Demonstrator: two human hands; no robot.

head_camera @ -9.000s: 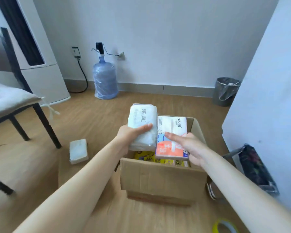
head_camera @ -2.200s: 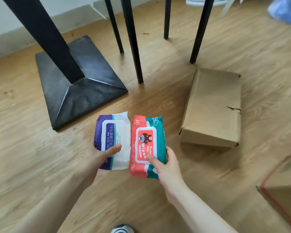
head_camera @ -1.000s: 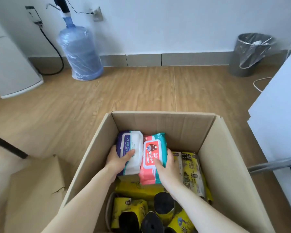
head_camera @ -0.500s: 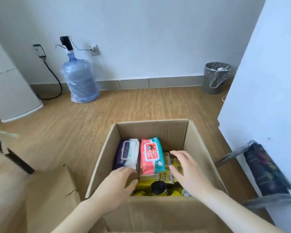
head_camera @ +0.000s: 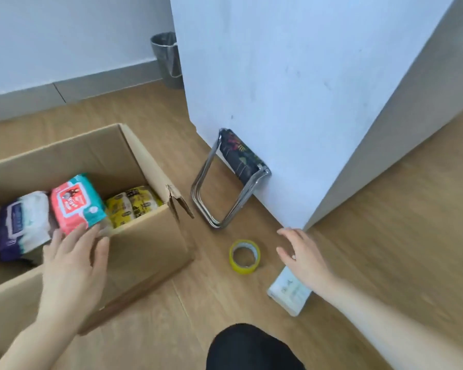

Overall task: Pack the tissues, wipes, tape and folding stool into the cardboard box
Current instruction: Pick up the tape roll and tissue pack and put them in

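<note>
So the 2 wipes packs are down in the cardboard box (head_camera: 145,244) now and both hands have let go of them. A second ago they were still being pushed in against the far wall. That part's done, so what's left is the stuff on the floor (head_camera: 385,236) to the right.

Biggest first: the folding stool (head_camera: 231,180) is folded flat and leaning on the white cabinet (head_camera: 292,102), just beside the box's right wall. There's open floor in front of it, but the box corner has a torn flap sticking out that way, so I'd lift the stool clear of that edge.

The purple wipes (head_camera: 22,225) and red wipes (head_camera: 74,204) stand side by side, yellow packs (head_camera: 133,205) next to them, so room inside looks tight-ish.

The tape (head_camera: 244,256) lies flat between box and right hand. A white tissue pack (head_camera: 289,293) sits partly under that wrist.

Left hand (head_camera: 74,265) hovers at the box's near rim, fingers (head_camera: 72,241) spread, empty. Right hand (head_camera: 304,256) is open too, fingers (head_camera: 289,232) apart, holding nothing.
</note>
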